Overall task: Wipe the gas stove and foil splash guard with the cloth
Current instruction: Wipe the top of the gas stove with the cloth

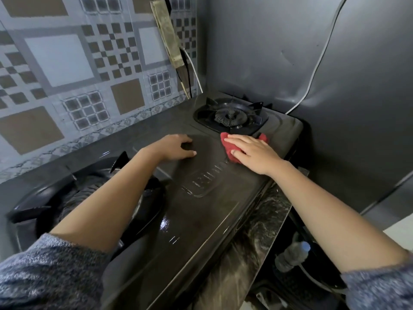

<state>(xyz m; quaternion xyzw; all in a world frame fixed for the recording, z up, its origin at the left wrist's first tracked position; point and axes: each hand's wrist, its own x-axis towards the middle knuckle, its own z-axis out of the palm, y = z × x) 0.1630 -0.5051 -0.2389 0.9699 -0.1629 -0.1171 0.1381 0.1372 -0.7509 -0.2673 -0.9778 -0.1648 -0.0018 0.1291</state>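
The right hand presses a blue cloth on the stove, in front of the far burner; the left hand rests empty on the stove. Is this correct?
No: the head view shows the cloth is red, not blue. The right hand presses it on the stove in front of the far burner, and the left hand rests empty on the stove.

dim, cool light, small glare streaks on the stove top [196, 220] (wide-angle bending at edges), sleeves blurred
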